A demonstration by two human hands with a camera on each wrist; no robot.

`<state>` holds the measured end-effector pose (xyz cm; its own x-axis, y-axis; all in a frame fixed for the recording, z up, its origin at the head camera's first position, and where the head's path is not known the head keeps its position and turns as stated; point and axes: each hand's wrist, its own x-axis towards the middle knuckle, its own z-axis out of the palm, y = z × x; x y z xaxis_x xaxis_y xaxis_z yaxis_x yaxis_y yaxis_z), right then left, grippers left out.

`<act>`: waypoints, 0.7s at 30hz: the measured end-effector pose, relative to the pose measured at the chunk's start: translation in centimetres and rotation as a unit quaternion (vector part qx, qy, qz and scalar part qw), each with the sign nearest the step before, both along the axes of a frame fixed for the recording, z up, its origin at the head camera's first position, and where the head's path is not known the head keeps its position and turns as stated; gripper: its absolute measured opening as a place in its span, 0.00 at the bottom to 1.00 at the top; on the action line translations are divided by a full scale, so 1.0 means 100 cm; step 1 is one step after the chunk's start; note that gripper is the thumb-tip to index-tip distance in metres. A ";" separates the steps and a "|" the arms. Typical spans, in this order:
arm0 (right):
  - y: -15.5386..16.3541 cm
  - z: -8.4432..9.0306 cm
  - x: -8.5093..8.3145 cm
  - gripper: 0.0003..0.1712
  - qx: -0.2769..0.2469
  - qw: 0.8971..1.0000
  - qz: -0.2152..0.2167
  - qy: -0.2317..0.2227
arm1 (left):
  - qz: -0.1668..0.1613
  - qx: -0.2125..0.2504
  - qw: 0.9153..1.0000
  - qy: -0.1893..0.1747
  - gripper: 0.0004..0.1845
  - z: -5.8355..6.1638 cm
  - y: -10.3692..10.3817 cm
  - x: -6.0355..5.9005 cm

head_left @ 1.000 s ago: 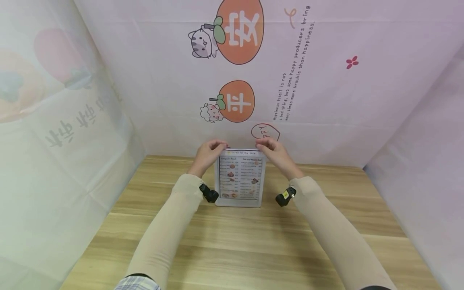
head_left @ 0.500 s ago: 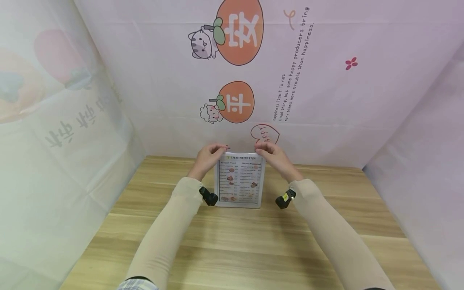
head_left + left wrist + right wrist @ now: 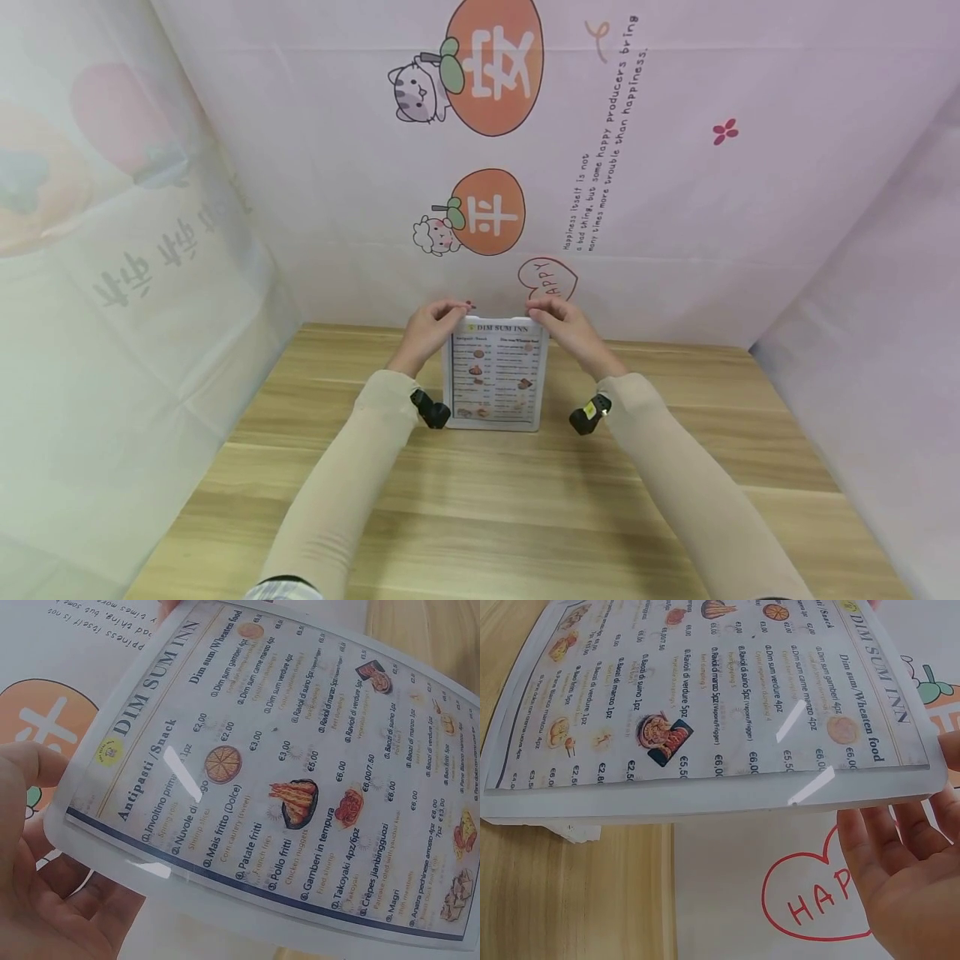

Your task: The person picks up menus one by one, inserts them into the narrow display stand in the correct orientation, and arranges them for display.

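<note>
A white-framed menu (image 3: pixel 495 375) headed "DIM SUM INN" stands on the table near the back wall, its printed side facing me. My left hand (image 3: pixel 431 333) pinches its upper left corner. At the upper right corner, my right hand (image 3: pixel 570 329) holds the edge in the same way. The left wrist view shows the left hand (image 3: pixel 60 877) at the menu's corner, with lower fingers partly behind it. In the right wrist view several fingers of the right hand (image 3: pixel 907 862) lie behind the menu's edge. A white piece (image 3: pixel 574 829) juts out under the menu's bottom end.
The wooden table (image 3: pixel 480 517) stretches in front of the menu. Behind it hangs a pale cloth wall (image 3: pixel 652 183) printed with fruit, animals and writing. More cloth stands at the left (image 3: pixel 187 275) and right sides.
Both hands and the menu's top edge have come slightly lower in the head view. The menu's heading, squashed and faint before, now reads plainly. Both hands keep their hold.
</note>
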<state>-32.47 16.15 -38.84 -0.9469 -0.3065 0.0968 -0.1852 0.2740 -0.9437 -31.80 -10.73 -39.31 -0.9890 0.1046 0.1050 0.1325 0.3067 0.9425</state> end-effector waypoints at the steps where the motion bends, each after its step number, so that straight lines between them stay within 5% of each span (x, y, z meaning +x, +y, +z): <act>1: 0.000 0.000 0.000 0.25 0.000 1.000 0.000 0.001 | -0.001 0.001 1.000 0.001 0.14 0.000 0.000 0.000; 21: 0.008 0.005 0.008 0.27 0.017 0.999 -0.024 0.013 | 0.014 -0.012 1.000 0.003 0.22 0.000 -0.012 0.001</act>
<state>-31.71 16.97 -38.33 -0.9579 -0.2645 0.1121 -0.1958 0.3158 -0.9284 -31.73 -11.95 -39.31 -0.9909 0.0796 0.1088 0.1293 0.3319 0.9344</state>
